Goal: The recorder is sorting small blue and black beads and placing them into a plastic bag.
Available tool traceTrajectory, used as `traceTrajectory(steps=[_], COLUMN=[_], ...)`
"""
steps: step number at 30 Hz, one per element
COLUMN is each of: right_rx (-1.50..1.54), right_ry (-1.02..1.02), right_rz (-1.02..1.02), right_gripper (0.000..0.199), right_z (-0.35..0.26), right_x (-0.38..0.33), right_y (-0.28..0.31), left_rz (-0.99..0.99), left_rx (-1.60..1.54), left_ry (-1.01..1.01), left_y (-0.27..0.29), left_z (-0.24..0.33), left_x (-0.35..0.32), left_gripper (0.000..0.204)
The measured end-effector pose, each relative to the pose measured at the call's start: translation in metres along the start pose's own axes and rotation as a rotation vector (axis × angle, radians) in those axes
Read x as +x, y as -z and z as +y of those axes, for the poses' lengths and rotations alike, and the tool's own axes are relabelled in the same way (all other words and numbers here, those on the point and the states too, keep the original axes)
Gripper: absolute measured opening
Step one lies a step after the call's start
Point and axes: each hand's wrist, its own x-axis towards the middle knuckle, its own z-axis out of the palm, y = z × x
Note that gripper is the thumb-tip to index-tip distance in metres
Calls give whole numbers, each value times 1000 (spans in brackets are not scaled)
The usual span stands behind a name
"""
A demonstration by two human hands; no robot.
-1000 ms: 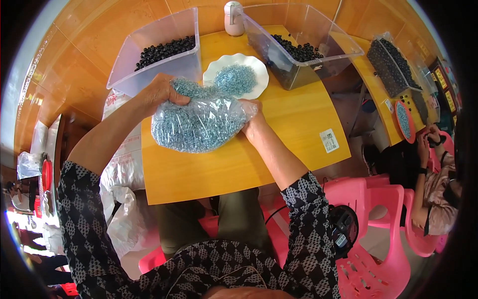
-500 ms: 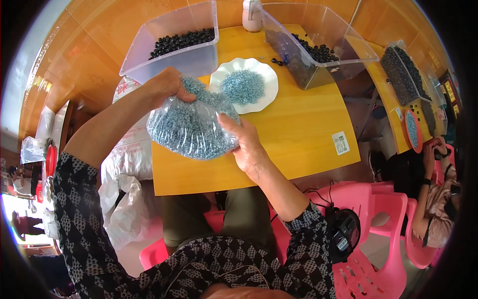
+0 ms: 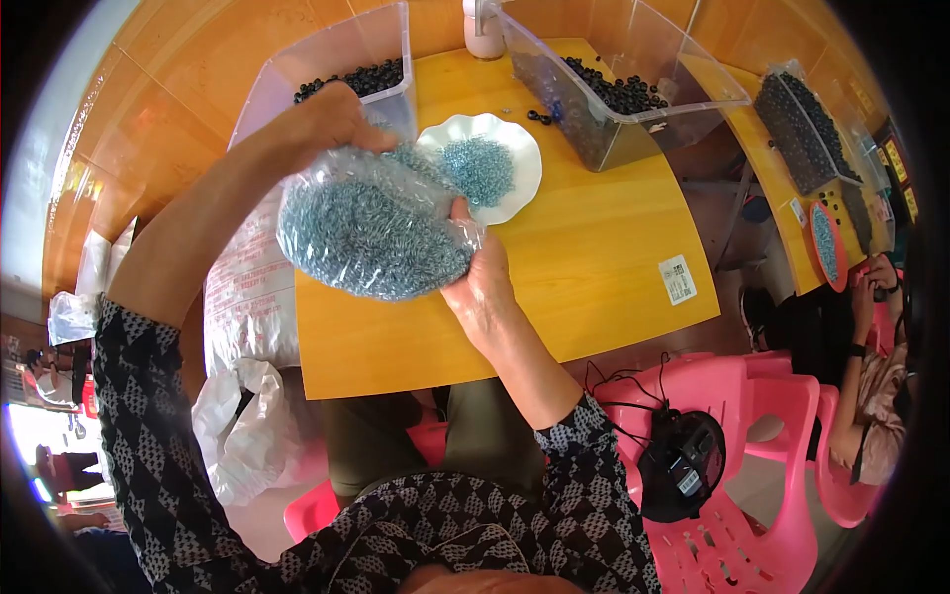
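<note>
A clear plastic bag (image 3: pixel 371 238), bulging with tiny shiny blue-grey pieces, is held tilted above the yellow table. My left hand (image 3: pixel 341 119) grips its gathered upper edge, fingers closed. Low on its right side, my right hand (image 3: pixel 483 282) clasps the bag, thumb on the near face and the other fingers hidden behind. The bag's mouth side lies over the left rim of a white scalloped plate (image 3: pixel 527 168). On that plate sits a heap of the same blue-grey pieces (image 3: pixel 475 170). Each piece is too small to name.
Behind stand two clear plastic bins (image 3: pixel 396 104) (image 3: pixel 633 124) with black round beads. A few beads lie beside the right bin. White sacks (image 3: pixel 252 297) stand left of the table (image 3: pixel 594 257). Pink chairs (image 3: pixel 693 396) and another person's arm (image 3: pixel 851 396) are at right.
My left hand has risen with the bag's upper edge. The bag is tipped more, its contents spread along its lower side, and my right hand has shifted slightly up.
</note>
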Motion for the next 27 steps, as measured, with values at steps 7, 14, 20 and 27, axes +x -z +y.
traceTrajectory(steps=[7, 14, 20, 27], right_rx=[211, 288, 332, 355], right_ry=[-10, 0, -18, -18], right_rz=[46, -45, -151, -111], right_gripper=[33, 33, 37, 39], right_z=[5, 3, 1, 5], right_x=[2, 1, -6, -1], right_y=[0, -6, -15, -13], left_rz=[2, -62, -166, -216], left_rx=[166, -9, -94, -300], left_ry=[90, 179, 130, 114], left_y=[-4, 9, 23, 11], left_z=[38, 52, 37, 26], left_x=[4, -3, -13, -26], left_gripper=[27, 32, 42, 57])
